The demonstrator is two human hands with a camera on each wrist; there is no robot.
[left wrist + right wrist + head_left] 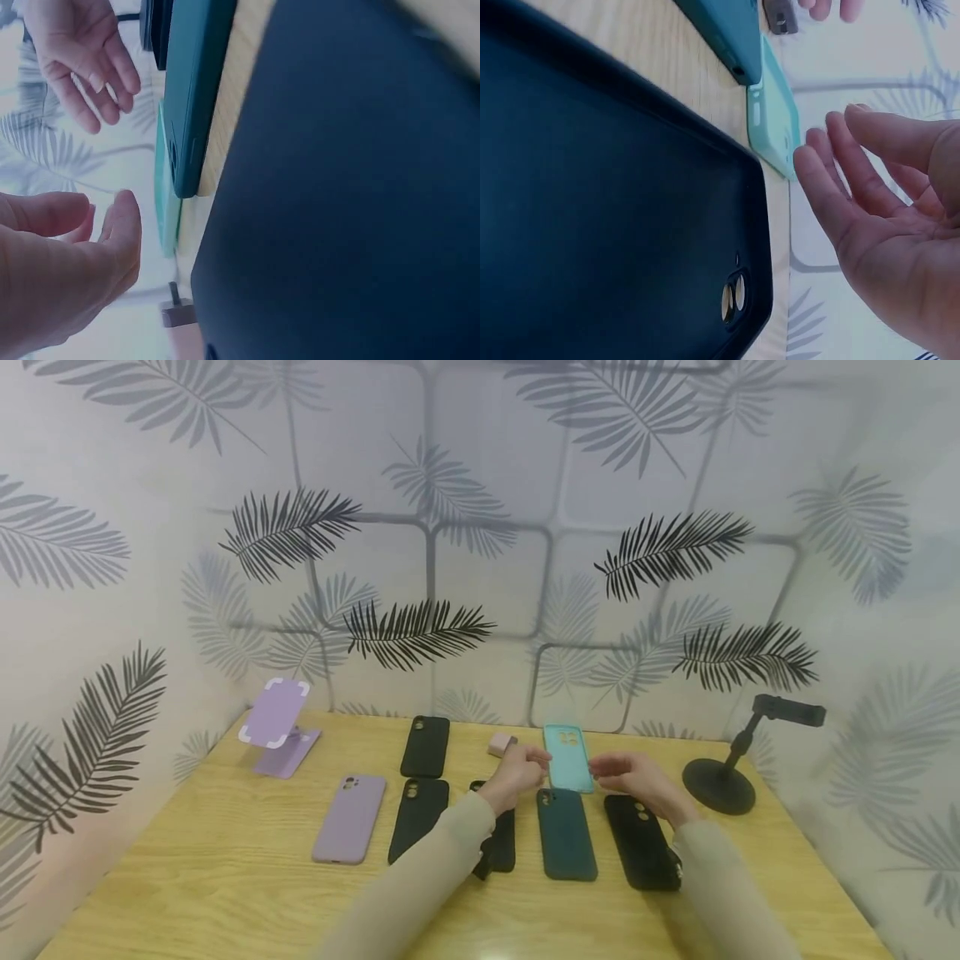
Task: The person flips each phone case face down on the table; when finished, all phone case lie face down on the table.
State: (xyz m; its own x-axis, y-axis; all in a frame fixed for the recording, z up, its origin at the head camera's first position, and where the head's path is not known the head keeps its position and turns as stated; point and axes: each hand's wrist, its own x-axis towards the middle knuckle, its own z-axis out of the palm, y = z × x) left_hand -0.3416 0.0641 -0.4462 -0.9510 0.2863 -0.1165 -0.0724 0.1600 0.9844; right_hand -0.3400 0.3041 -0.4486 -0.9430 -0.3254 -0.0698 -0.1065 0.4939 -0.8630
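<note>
Wooden bench point(187, 877): turquoise phone case point(567, 770) pointed toward the rear

The case is laid just beyond a dark teal case point(567, 839), its long axis run front to back, the far end slanted slightly left. It is flanked by the left hand point(517, 772) and right hand point(633, 773), both empty, with fingers loosely curved and parted; whether its edges are touched cannot be told. The camera cutouts point(567, 738) are turned rearward.

Leaf-patterned wallpaper point(480, 577) and wood-grain table point(202, 852) look homelike.
</note>
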